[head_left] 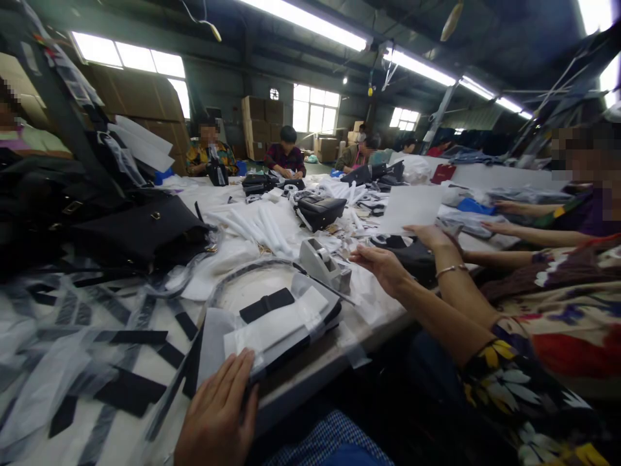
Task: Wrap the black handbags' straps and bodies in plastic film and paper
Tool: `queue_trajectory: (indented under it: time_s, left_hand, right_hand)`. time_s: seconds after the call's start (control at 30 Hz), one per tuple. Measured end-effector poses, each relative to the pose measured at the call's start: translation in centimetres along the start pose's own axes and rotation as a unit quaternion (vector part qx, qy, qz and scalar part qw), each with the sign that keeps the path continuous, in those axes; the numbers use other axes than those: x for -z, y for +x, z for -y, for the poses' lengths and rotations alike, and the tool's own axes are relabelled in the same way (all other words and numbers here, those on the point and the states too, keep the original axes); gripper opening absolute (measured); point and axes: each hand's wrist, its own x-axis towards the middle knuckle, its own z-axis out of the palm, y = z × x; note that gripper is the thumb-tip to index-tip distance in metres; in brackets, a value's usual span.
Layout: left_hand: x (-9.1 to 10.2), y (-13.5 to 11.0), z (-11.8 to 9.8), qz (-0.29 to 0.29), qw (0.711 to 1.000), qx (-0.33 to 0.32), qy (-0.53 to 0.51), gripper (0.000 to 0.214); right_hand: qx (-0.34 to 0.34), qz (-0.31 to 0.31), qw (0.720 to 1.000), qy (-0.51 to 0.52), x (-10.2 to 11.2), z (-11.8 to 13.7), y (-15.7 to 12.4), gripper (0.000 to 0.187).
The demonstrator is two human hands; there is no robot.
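My left hand (pixel 218 411) lies at the table's near edge, fingers stretched flat on the corner of a flat black piece wrapped in white paper and clear film (pixel 279 327). The hand holds nothing. A black strap loop (pixel 252 268) curves behind that piece. My right hand is out of view. To the right, a co-worker in a flowered sleeve reaches over the table with one hand (pixel 383 266) near a grey tape dispenser (pixel 323 262). That person's other hand (pixel 431 236), with a bracelet, holds a white sheet (pixel 410 208).
Black strips in clear film (pixel 130 388) litter the table's left. A black handbag (pixel 140 233) lies behind them, with white paper rolls (pixel 262 226) and another black bag (pixel 320 210) mid-table. Several people sit at the far end and on the right side. Cardboard boxes (pixel 264 126) stand at the back.
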Motion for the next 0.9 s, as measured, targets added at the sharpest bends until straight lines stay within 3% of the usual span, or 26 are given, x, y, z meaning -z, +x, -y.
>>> queue_trajectory:
  time_s: [0.2, 0.37, 0.53, 0.67, 0.77, 0.9]
  left_hand:
    - [0.1, 0.0, 0.2, -0.002, 1.0, -0.006, -0.005, 0.046]
    - [0.0, 0.2, 0.2, 0.005, 1.0, -0.008, -0.011, 0.047]
    - [0.0, 0.0, 0.2, 0.006, 1.0, -0.003, -0.015, 0.047]
    - [0.0, -0.2, 0.3, 0.011, 1.0, 0.004, -0.022, 0.049]
    - [-0.1, -0.4, 0.3, 0.013, 0.999, 0.004, -0.031, 0.05]
    - [0.1, -0.3, 0.3, 0.01, 0.999, 0.006, -0.042, 0.046]
  right_hand:
    - [-0.046, -0.02, 0.999, -0.013, 1.9, -2.2, -4.1, 0.042]
    - [-0.045, -0.034, 0.995, -0.079, 2.4, -5.5, -4.6, 0.042]
    - [0.013, -0.047, 0.979, -0.199, 3.6, -8.0, -3.5, 0.039]
    - [0.101, -0.057, 0.951, -0.286, 5.4, -7.1, -3.9, 0.025]
    - [0.202, 0.002, 0.894, -0.401, 6.3, -4.6, -4.8, 0.016]
    - [0.377, 0.156, 0.741, -0.534, 5.2, -0.5, -5.6, 0.02]
